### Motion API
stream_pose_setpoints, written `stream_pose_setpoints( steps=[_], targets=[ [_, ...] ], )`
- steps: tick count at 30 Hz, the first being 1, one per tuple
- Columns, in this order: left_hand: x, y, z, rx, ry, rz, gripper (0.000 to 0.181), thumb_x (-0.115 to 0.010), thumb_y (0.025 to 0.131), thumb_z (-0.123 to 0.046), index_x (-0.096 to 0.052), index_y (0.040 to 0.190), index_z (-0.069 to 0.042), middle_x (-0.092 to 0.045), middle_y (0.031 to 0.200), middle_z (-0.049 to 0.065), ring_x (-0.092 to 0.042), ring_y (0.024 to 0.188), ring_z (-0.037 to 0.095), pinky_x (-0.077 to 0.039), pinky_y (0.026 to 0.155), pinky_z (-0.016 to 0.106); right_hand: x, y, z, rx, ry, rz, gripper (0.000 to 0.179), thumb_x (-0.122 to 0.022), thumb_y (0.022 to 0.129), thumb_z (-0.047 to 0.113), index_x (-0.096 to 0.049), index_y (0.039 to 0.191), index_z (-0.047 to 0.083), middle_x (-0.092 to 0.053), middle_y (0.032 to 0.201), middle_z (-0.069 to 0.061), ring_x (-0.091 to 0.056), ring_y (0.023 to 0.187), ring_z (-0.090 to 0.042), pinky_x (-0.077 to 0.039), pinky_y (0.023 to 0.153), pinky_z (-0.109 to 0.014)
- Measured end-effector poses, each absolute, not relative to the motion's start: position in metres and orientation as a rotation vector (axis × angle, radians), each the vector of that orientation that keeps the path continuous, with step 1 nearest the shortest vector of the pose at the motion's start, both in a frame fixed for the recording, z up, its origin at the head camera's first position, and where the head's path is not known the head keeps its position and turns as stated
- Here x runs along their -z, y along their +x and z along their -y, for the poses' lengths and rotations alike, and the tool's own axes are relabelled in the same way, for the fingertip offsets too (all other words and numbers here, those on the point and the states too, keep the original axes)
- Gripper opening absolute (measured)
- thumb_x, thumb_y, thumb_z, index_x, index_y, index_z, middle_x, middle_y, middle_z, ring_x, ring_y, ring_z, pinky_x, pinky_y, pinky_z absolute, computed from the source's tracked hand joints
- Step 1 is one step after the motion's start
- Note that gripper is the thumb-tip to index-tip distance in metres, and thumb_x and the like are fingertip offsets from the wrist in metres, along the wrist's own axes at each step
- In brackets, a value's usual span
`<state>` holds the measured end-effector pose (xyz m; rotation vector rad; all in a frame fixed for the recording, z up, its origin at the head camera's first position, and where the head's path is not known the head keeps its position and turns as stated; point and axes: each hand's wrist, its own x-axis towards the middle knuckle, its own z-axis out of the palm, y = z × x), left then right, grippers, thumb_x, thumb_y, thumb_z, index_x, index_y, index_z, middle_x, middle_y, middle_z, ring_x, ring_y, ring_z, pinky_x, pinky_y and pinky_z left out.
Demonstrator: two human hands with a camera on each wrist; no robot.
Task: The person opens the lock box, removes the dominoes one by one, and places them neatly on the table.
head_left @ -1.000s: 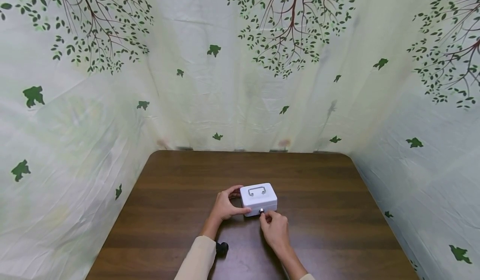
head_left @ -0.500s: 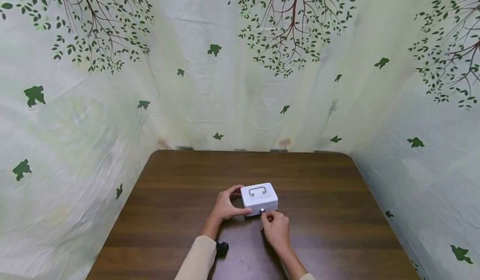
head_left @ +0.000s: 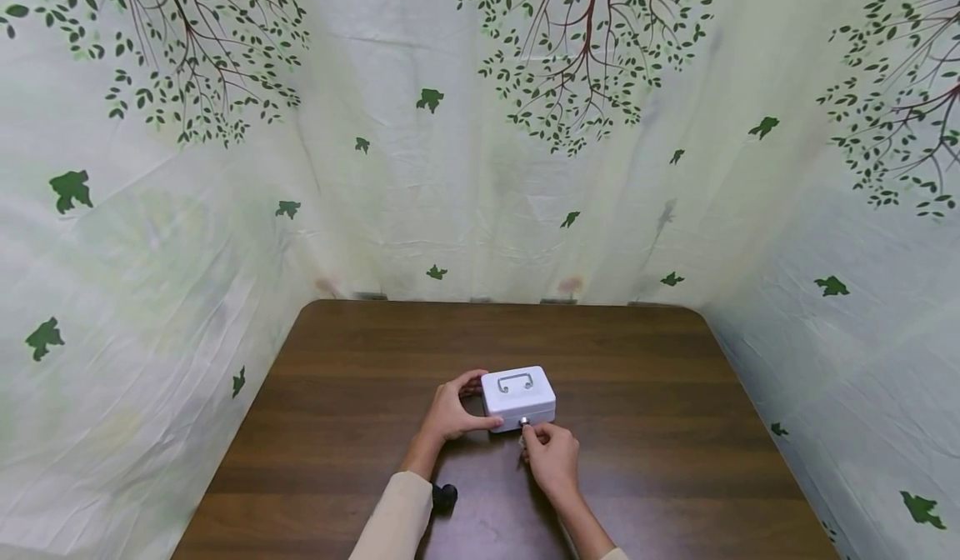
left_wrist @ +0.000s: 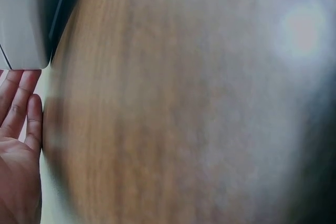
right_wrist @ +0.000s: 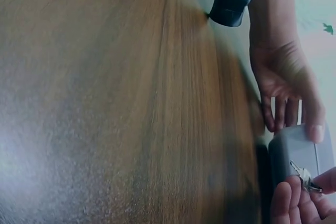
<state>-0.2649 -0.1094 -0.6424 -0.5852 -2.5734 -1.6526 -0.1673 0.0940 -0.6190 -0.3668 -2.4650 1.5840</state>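
Observation:
A small white cash box (head_left: 517, 393) with a metal handle on its lid sits closed on the table. My left hand (head_left: 448, 410) grips its left side, thumb on the front face and fingers round the back. At the round lock (head_left: 524, 421) on the front, my right hand (head_left: 552, 458) pinches a key between thumb and fingers. The right wrist view shows metal keys (right_wrist: 303, 176) by those fingertips, against the box's front. In the left wrist view, the left fingers (left_wrist: 21, 98) reach the box's edge. How deep the key sits is hidden.
The brown wooden table (head_left: 375, 352) has rounded far corners. A pale curtain (head_left: 465, 210) printed with trees and leaves hangs behind it and at both sides. A black wrist camera (head_left: 445, 499) sticks out from the left wrist, above the table.
The right fingers have shifted very slightly at the lock, and a bit of the keys now shows below them. The left hand and the box stay where they were.

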Motion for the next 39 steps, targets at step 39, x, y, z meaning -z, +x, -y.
stream_pose_setpoints(
  steps=[39],
  targets=[
    [0.642,-0.271,0.114,1.62,-0.63,2.621,0.085,-0.1,0.063,-0.04,-0.063,0.137,-0.019,-0.074,0.12,0.001,-0.07,0.112,0.018,-0.055,0.1,0.043,0.592,-0.157,-0.095,-2.599,-0.446,2.072,0.021,-0.053,0.101,0.01,-0.066,0.094,-0.006,-0.068,0.074,0.002,-0.054,0.054,-0.003,-0.041,0.047,-0.015]
  ],
)
